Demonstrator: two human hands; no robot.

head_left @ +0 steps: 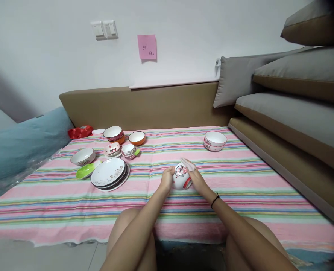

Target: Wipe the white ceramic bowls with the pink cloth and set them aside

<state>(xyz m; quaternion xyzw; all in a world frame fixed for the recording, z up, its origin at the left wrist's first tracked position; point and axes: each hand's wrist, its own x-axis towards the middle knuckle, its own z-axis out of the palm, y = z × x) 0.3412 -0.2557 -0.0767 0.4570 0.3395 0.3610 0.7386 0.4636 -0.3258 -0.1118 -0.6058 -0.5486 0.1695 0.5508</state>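
A white bowl (pixel 179 181) with a red foot ring and a printed picture on its side is tipped over between my two hands, outer side showing. My left hand (pixel 167 178) grips it by the left side. On the other side, my right hand (pixel 196 180) presses a thin white tissue (pixel 187 164) against the bowl's outer wall; whether it is paper or cloth I cannot tell. Beyond them to the right, two similar white bowls (pixel 215 140) sit stacked one in the other.
Left on the striped cloth (pixel 167 205) are stacked plates (pixel 108 171), a green dish (pixel 84 171), a white bowl (pixel 82 155), an orange bowl (pixel 137 138), more stacked bowls (pixel 113 133) and small dishes (pixel 129 149). Cushions (pixel 291 113) are piled at the right.
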